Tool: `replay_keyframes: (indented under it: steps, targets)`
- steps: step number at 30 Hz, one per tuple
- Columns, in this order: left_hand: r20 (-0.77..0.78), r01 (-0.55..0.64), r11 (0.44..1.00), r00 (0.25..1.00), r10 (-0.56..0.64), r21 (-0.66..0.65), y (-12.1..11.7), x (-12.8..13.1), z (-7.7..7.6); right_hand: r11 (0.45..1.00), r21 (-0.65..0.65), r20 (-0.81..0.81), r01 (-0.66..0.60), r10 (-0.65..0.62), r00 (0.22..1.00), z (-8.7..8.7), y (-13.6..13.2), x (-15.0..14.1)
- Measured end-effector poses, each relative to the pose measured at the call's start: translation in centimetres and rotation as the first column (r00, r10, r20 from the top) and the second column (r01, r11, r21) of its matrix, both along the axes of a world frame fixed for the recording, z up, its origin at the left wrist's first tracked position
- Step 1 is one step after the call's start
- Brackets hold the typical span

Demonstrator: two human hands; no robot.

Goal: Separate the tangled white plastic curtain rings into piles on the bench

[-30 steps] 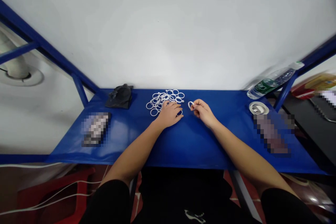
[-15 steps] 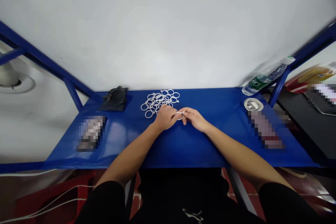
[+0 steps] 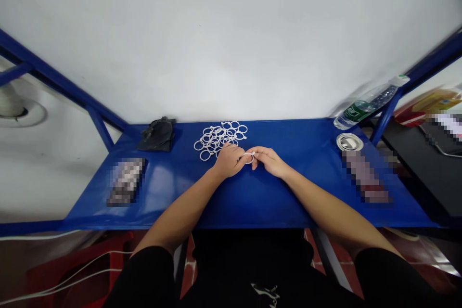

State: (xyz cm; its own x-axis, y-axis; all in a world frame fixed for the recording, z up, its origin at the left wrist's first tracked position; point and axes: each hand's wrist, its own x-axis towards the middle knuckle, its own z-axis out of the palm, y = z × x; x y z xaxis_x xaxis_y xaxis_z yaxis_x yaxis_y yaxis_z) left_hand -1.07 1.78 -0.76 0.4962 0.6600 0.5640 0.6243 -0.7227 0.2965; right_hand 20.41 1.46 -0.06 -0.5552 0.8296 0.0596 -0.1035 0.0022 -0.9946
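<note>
Between both hands is a white ring [image 3: 249, 162] with a small knob on its rim. My left hand [image 3: 229, 160] is closed and grips the ring's left side. My right hand [image 3: 269, 160] pinches the knob side between thumb and fingers. Just beyond my left hand, a pile of white rings [image 3: 211, 142] lies loosely overlapped on the blue tabletop [image 3: 281, 202]. Part of the pile is hidden behind my left hand.
A crumpled black plastic bag [image 3: 158, 134] lies at the back left, a blurred-out flat object [image 3: 126, 180] before it. At right are a tilted water bottle [image 3: 368, 108], a tape roll [image 3: 349, 142] and another blurred-out object [image 3: 366, 178]. A white wall [image 3: 231, 48] rises behind.
Both hands keep hold of the ring in nearly the same place. The whole view has shifted very slightly; the pile and other objects lie as before.
</note>
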Motion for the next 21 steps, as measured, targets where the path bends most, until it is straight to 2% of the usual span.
replay_keyframes:
  steps: [8,12,18,21]
  targets:
    - [-0.067,0.034,0.999,0.997,-0.034,-0.001,-0.1,0.5,-0.1,0.998,-0.028,0.079,0.054,-0.052,0.995,-0.5,0.4,0.3]
    - [-0.092,0.051,0.999,0.994,-0.052,-0.012,-0.1,0.6,-0.1,0.998,0.004,0.129,0.067,-0.067,0.989,-0.5,0.5,0.5]
    - [-0.130,0.091,0.995,0.987,-0.094,-0.030,-0.1,0.9,-0.3,0.968,0.243,0.237,0.066,-0.125,0.963,-0.6,0.8,0.9]
    - [-0.100,0.083,0.995,0.991,-0.089,-0.058,0.1,0.5,0.1,0.915,0.386,0.276,0.115,-0.234,0.932,-0.5,1.0,1.4]
